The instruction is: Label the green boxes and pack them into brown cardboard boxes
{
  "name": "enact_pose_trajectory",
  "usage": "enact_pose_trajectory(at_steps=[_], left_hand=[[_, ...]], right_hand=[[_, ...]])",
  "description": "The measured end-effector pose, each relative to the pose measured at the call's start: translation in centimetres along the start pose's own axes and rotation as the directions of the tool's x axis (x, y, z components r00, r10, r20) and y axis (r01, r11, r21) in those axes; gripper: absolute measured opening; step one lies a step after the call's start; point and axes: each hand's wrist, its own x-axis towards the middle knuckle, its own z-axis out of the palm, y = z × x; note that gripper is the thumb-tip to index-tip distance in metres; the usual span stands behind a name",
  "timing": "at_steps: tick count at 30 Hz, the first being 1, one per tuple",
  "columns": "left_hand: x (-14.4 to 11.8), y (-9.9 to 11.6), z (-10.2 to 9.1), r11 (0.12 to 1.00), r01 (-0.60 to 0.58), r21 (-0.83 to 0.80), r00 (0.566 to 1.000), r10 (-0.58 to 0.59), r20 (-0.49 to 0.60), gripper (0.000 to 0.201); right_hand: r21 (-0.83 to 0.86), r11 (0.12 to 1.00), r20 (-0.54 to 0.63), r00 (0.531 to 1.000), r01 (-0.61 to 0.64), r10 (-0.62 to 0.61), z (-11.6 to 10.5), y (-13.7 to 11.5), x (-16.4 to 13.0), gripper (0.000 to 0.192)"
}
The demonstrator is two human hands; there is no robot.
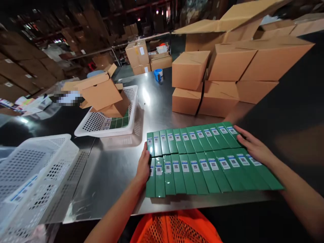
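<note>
Two rows of slim green boxes (pixel 192 153) stand packed side by side on the metal table near its front edge. Each box bears a white and blue label with a square code. My left hand (pixel 143 164) presses on the left end of the rows, its fingers partly hidden behind the boxes. At the right end, my right hand (pixel 253 145) lies against the back row, thumb over the near side and fingers along the far corner. Between them the hands clasp the whole block of green boxes.
Brown cartons (pixel 220 77) are stacked at the table's back right, an open one behind. A white basket (pixel 134 98) at left holds an open carton (pixel 102 94) and green boxes. Another white basket (pixel 60 145) stands nearer. A blue tape dispenser (pixel 158 75) sits at the far edge.
</note>
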Motion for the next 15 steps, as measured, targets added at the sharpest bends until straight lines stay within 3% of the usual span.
enact_pose_trajectory(at_steps=[4,6,9,11,13,15], left_hand=[[0.1,0.4,-0.7,0.974,-0.122,0.189,0.992,0.115,0.050,0.071],[-0.5,1.2,-1.0,0.893,-0.267,0.362,0.963,0.265,0.057,0.070],[-1.7,2.4,-0.6,0.586,-0.474,0.658,0.853,0.491,0.177,0.066],[-2.5,2.4,0.4,0.383,-0.562,0.733,0.787,0.519,0.332,0.066],[-3.0,1.7,1.6,0.263,-0.618,0.741,0.749,0.485,0.452,0.066],[-3.1,0.8,2.3,0.205,-0.635,0.745,0.732,0.469,0.495,0.065]], right_hand=[[-0.255,0.963,0.073,0.995,0.081,-0.064,-0.4,-1.3,0.4,0.068],[-0.487,0.852,0.093,0.981,0.194,-0.171,-0.2,-3.0,-0.4,0.072],[-0.678,0.635,0.107,0.904,0.371,-0.414,1.7,-5.5,-2.7,0.081],[-0.684,0.523,0.198,0.820,0.508,-0.538,3.9,-6.6,-4.7,0.083],[-0.606,0.462,0.396,0.749,0.647,-0.531,6.1,-7.2,-6.3,0.083],[-0.544,0.476,0.555,0.722,0.691,-0.414,7.3,-7.7,-7.1,0.079]])
